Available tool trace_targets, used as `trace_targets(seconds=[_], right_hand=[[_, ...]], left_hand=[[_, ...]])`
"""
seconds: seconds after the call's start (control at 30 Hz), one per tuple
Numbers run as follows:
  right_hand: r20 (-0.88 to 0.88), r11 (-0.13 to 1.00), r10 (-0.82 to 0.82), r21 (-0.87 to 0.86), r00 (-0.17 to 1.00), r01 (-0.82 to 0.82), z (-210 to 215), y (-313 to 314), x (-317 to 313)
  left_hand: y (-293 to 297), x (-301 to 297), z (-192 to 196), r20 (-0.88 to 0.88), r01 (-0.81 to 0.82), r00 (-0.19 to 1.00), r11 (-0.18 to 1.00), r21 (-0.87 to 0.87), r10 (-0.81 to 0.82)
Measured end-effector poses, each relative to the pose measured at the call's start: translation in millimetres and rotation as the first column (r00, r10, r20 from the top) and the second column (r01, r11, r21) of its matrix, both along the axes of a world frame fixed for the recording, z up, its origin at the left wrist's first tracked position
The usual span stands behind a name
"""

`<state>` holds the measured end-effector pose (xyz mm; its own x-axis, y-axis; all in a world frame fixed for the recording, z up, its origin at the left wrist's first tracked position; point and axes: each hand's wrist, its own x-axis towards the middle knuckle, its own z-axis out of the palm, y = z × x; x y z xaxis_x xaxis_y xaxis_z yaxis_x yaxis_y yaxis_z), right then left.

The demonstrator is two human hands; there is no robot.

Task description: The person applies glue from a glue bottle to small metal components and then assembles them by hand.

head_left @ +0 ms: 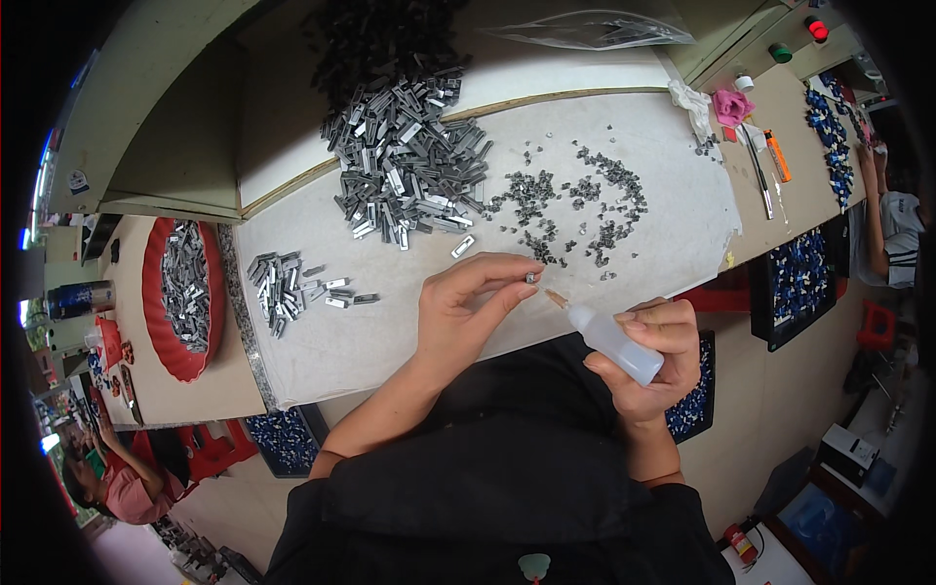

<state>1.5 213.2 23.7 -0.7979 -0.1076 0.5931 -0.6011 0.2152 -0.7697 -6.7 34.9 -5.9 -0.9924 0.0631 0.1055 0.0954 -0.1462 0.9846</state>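
Between its thumb and index finger, my left hand pinches a small metal part. My right hand is wrapped round a translucent white squeeze bottle, whose thin amber nozzle points at that part, a short gap away. Beyond my hands, many tiny dark metal pieces lie scattered over the white-covered bench. A big heap of grey rectangular metal parts stands to their left. One single rectangular part lies just beyond my left hand. A smaller group of such parts is farther left.
A red scalloped basin of metal parts stands at the left. At the right are a pink cloth, an orange-handled tool and a black tray of blue and white parts. A clear plastic bag lies on the shelf. Other people sit at both sides.
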Motion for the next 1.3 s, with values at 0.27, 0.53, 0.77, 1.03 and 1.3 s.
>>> trace_targets(seconds=[0.27, 0.53, 0.77, 1.03, 1.3], right_hand=[[0.045, 0.993, -0.007, -0.119, 0.999, 0.013, 2.4, 7.0, -0.9], [0.399, 0.960, -0.015, -0.250, 0.917, 0.125, -15.5, 46.2, -35.5], [0.575, 0.982, -0.042, -0.127, 0.817, 0.140, -24.9, 56.9, -73.0], [0.309, 0.907, -0.189, 0.419, 0.932, 0.045, -21.1, 54.7, -115.8], [0.319, 0.837, -0.193, 0.546, 0.928, -0.014, -18.0, 58.8, -133.6]], left_hand=[[0.2, -0.1, -0.3, 0.022, 0.001, 1.000, 1.000, -0.010, -0.001], [-1.8, 0.0, 1.0, 0.018, -0.025, 1.000, 1.000, -0.006, 0.025], [-1.6, -1.2, 0.1, 0.005, -0.019, 1.000, 1.000, -0.018, 0.019], [0.1, -1.0, -0.4, 0.037, 0.005, 0.999, 0.999, -0.052, -0.003], [-0.8, -3.3, 0.9, 0.054, 0.021, 0.998, 0.994, -0.106, -0.016]])
